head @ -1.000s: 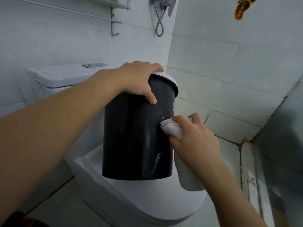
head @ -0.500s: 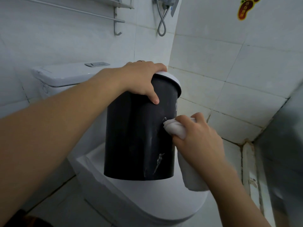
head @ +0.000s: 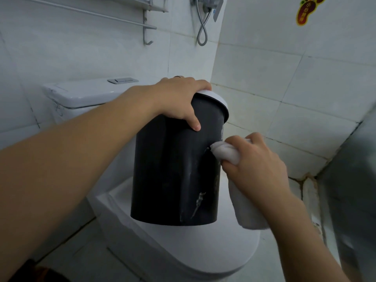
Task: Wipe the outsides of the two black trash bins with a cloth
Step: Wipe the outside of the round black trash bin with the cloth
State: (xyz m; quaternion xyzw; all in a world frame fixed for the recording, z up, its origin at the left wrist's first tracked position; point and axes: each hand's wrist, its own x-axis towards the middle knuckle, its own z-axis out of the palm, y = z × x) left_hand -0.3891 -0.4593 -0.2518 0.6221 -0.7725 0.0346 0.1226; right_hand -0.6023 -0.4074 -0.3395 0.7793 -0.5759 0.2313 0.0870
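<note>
White cloth [head: 225, 153], bunched in the right hand [head: 256, 165] whose fingers curl round it, presses the right flank of the black bin [head: 166, 169] standing on the closed toilet lid [head: 203, 251]. Beyond, the left hand [head: 179, 100] clamps its rim. Wiping is under way; pale streaks lower down likely need downward strokes next.

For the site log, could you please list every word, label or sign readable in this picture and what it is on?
Footprint sticker on the wall: red and yellow, with yellow characters, too blurred to read.
Bin: a pale mark near its right edge under the rim, possibly print, unreadable.
Cistern, cloth, toilet lid: no text visible.
Nothing can be quoted.
</note>
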